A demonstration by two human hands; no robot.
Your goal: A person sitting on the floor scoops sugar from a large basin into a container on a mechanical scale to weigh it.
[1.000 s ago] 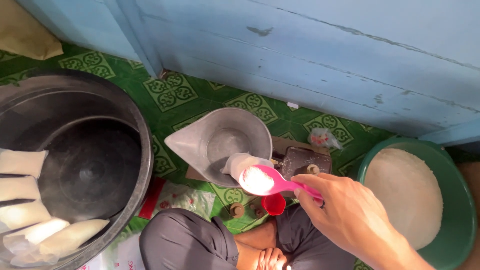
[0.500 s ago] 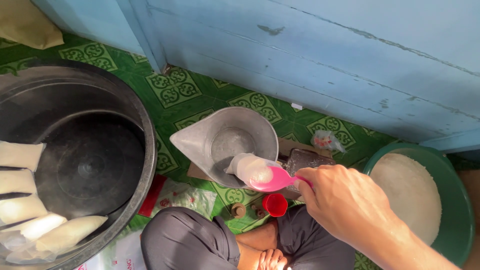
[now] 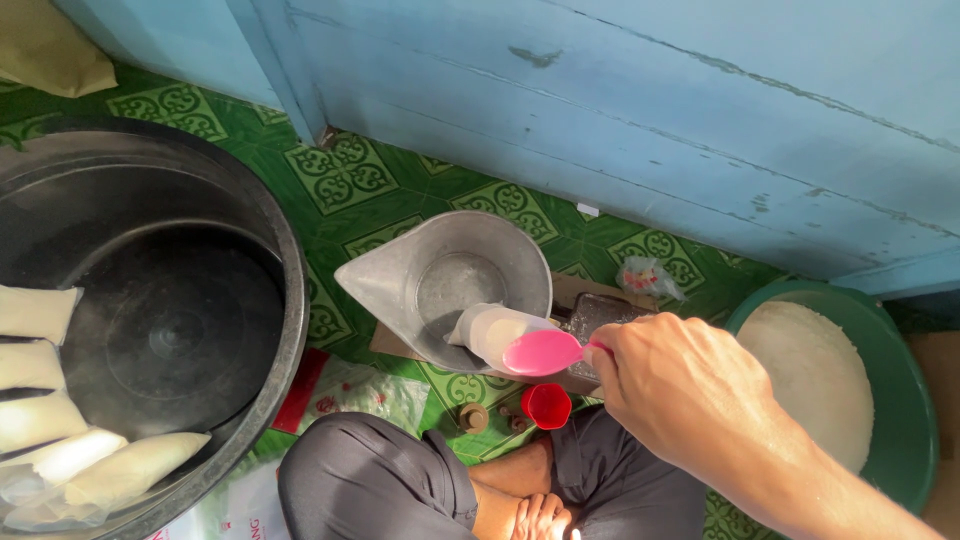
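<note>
- Right hand: fingers pinching the pink scoop, tipped over a small clear bag, apparently for filling.
- Bag rests in the metal scale pan on the floor.
- Left hand: not visible.
- Green basin of white grains sits close by, right.

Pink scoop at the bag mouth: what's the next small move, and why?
Probably tip the pink scoop further with the right hand: its bowl sits tilted at the open mouth of the clear bag lying in the metal scale pan.

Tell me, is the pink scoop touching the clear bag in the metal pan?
Touching: in the head view the pink scoop rests tipped on the clear bag's mouth, no gap visible.
</note>
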